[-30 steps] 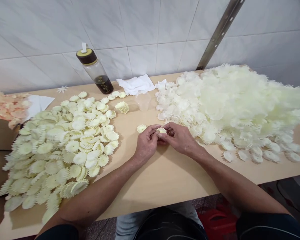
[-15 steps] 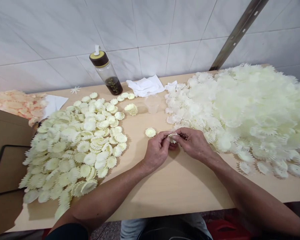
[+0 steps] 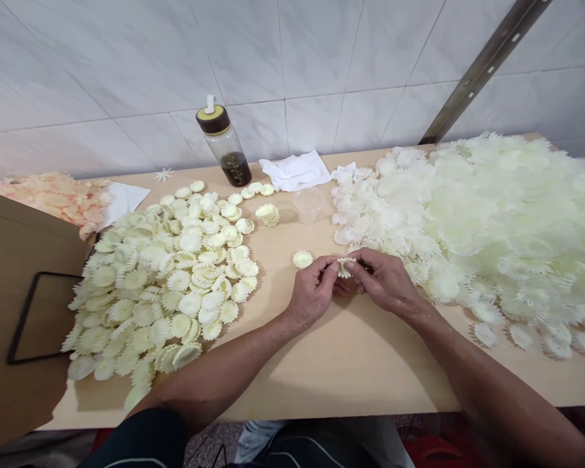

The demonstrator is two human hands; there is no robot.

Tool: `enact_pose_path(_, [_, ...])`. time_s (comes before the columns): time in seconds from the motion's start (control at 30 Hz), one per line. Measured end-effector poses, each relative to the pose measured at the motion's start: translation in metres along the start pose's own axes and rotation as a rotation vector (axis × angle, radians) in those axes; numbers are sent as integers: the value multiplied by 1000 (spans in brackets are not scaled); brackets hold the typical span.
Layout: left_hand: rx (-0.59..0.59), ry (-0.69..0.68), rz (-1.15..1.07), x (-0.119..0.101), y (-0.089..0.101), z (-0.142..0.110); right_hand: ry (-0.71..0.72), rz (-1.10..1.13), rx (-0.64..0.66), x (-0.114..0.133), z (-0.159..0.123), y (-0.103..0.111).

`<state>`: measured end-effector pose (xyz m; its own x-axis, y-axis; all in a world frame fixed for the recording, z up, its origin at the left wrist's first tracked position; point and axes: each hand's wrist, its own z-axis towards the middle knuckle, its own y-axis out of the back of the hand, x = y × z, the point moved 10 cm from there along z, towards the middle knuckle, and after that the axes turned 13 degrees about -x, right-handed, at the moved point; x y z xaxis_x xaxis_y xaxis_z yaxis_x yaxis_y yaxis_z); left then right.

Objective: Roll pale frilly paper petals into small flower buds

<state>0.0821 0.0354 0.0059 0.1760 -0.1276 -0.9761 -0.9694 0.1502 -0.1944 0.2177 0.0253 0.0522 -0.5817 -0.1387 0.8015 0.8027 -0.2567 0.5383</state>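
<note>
Between my fingertips is a small pale-yellow scalloped disc (image 3: 344,266), like an artificial flower's petal layer. My left hand (image 3: 313,290) pinches its left edge, and my right hand (image 3: 384,279) grips its right edge with thumb and fingers. Both hands hover just over the table, close together. A similar scalloped disc (image 3: 303,259) lies flat just left of my left hand. To the left spreads a heap of cupped yellowish discs (image 3: 166,279). On the right rises a larger pile of flatter, translucent whitish petal pieces (image 3: 478,221), reaching near my right hand.
Along the back stand a bottle of dark liquid (image 3: 229,153), white tissue (image 3: 296,170) and a clear plastic cup (image 3: 308,205). A small stack of discs (image 3: 268,215) sits beside the cup. Peach-coloured petals (image 3: 58,198) and a cardboard box (image 3: 24,312) are at far left.
The camera view has shifted, so the scene slides right. Both hands keep hold of the scalloped disc, which has tilted so its fringed edge hangs down.
</note>
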Motion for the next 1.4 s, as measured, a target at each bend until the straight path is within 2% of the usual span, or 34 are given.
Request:
enact_pose_path(0.1, [-13, 21, -10, 2, 1, 1, 4, 5, -53, -4, 2, 2])
enact_pose_path(0.27, [-18, 51, -24, 3, 2, 3, 95, 7, -245, -2, 5, 13])
enact_pose_path(0.5, [-6, 82, -77, 2, 0, 5, 234, -24, -396, 19, -1, 24])
enact_pose_path(0.63, [6, 118, -77, 1, -2, 5, 346, -53, -359, 31, -3, 24])
enact_pose_path(0.77, [-3, 127, -77, -1, -2, 6, 397, -65, -302, 28, -4, 22])
enact_pose_path(0.93, [36, 115, -40, -1, -3, 7, 325, -85, -286, 22, -5, 21])
enact_pose_path(1.1, [77, 159, -103, 1, -4, 7, 290, -31, -290, 25, -8, 21])
enact_pose_path(1.4, [63, 167, -126, 4, -4, 8, 262, 3, -303, 26, -8, 22])
